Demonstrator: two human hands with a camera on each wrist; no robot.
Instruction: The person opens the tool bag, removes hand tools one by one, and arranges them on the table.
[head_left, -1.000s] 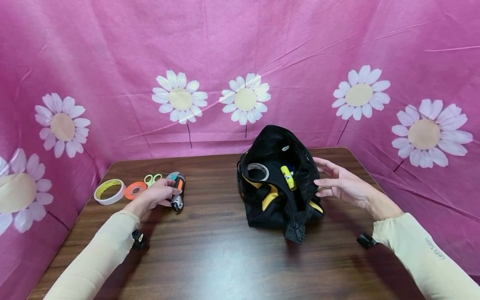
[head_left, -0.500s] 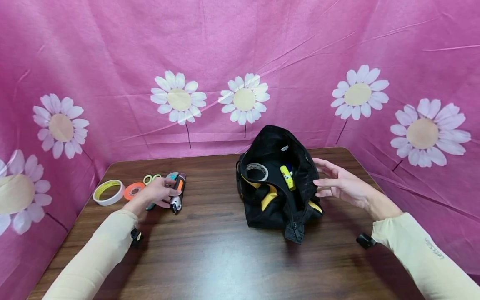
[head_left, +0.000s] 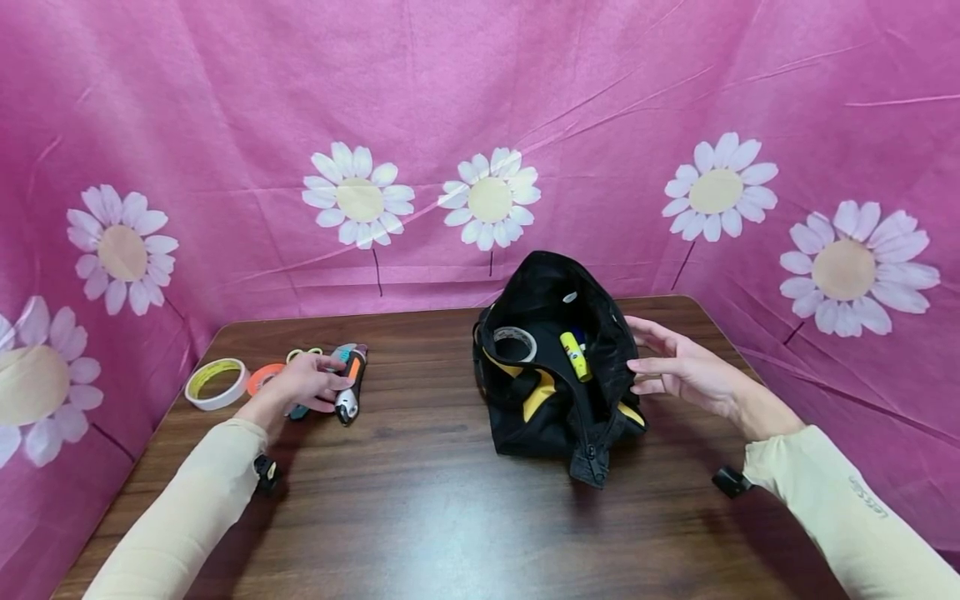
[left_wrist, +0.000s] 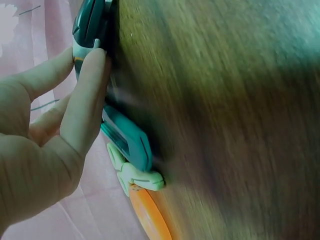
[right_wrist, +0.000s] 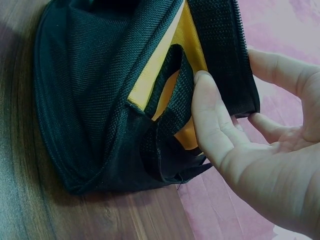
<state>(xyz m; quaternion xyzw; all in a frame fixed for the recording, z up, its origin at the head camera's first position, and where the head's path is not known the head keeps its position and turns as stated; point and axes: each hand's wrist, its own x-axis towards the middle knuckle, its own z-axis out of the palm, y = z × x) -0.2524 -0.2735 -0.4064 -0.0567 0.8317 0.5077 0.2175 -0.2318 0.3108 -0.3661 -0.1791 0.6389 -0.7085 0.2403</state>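
My left hand pinches a black, orange and silver utility knife between its fingertips, near the table's back left. Partly under that hand lies a teal cutter-like tool. Light green scissors and an orange tape roll sit beside it, partly covered by the hand in the head view. With fingers on both sides of the zippered edge, my right hand grips a black and yellow tool bag. The bag stands unzipped, holding a grey tape roll and a yellow glue stick.
A wide white tape roll lies at the table's left edge. The brown wooden table ends at a pink flowered cloth behind and at both sides.
The left hand has shifted slightly left, and the orange and black knife has moved a little left with it. More of the orange roll is now covered. The right hand and bag stay put.
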